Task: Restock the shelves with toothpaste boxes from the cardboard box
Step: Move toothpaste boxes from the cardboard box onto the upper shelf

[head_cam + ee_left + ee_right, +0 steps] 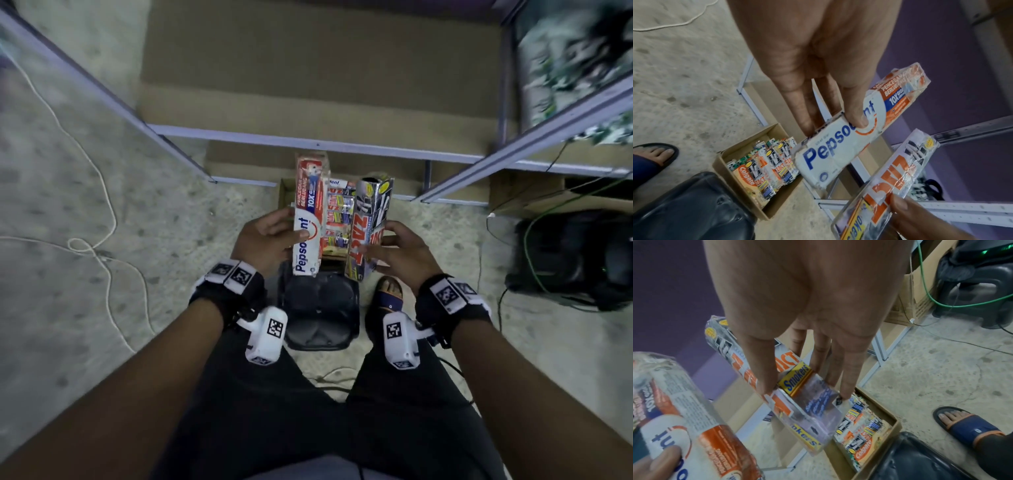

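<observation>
My left hand (291, 233) grips a white and red Pepsodent toothpaste pack (308, 212) wrapped in clear plastic, thumb on its front, fingers behind (807, 113). My right hand (382, 241) holds a silver and orange Zact pack (370, 226) between thumb and fingers (846, 382). Both packs stand raised side by side over the open cardboard box (723, 159) on the floor. That box holds several more toothpaste boxes (861, 428) standing on end. Just beyond is the metal shelf frame (318, 144) with a brown cardboard shelf board (308, 68).
A black stool (322, 308) stands between my legs, right behind the box. My sandalled right foot (390, 294) is beside it. A white cord (102, 205) lies on the floor at left. At right sit a black device (575, 253) with green cables and another carton (527, 195).
</observation>
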A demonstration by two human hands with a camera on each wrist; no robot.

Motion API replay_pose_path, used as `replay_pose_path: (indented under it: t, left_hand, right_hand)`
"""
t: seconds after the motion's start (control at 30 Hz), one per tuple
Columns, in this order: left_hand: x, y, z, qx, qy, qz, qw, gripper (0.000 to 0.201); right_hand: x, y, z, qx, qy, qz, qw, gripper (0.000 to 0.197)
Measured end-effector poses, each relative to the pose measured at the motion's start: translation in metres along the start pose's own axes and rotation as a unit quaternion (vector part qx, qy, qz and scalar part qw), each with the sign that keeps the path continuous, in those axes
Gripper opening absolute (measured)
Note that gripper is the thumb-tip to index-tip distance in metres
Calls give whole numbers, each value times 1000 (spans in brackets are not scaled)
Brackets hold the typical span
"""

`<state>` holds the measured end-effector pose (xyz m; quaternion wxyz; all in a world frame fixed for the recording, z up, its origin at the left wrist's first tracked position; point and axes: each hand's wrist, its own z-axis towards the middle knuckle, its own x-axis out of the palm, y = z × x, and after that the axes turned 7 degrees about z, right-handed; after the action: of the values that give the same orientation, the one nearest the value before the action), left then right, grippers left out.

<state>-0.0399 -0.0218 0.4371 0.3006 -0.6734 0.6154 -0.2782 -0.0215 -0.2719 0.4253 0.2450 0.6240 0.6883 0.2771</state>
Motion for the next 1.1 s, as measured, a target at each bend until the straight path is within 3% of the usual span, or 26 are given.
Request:
replay_pose_path:
  t: [0.43, 0.63, 0.87, 1.1]
  left_hand:
    - [-5, -82, -63, 130, 38, 30, 990, 37]
    - [-4, -125, -70, 192, 39, 8, 981, 47]
    - [2, -190, -71, 276, 37, 0, 960, 43]
    - [6, -269, -67, 361, 32, 19, 932, 43]
  right_hand:
    - [4, 91, -71, -141, 10, -23, 990, 46]
    - [3, 134, -88, -210, 7, -40, 977, 45]
    - [-1, 202, -100, -285, -29, -70, 956, 63]
    - [1, 284, -122, -355, 0, -34, 934, 43]
